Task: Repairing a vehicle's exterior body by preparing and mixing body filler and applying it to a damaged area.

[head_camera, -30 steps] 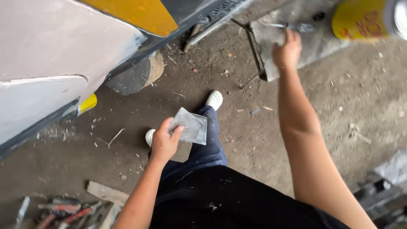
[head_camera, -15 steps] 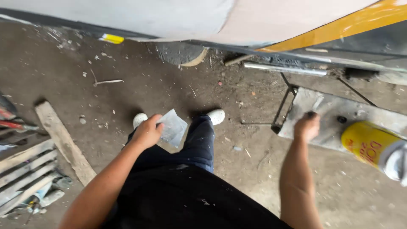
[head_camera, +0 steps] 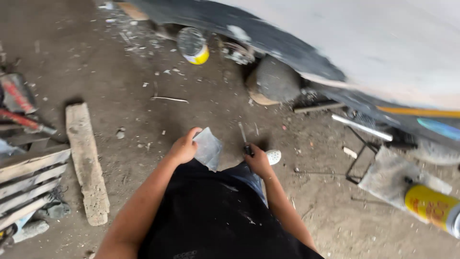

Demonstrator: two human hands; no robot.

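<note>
Grey-bladed tool in right hand points away, lengthwise upward.

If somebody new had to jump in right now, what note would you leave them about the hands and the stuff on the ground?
Left hand: holds a grey flat rectangular spreader pad by its edge, in front of the body.
Right hand: closed on a thin dark-handled tool whose blade points up and away.
Nearby: the yellow cylindrical spray can lies on its side to the right, beside the grey flat mixing board on the dirt floor. A grey vehicle body panel is ahead.
Done: both tools in hand.
Left: neither tool touches the panel yet.
</note>
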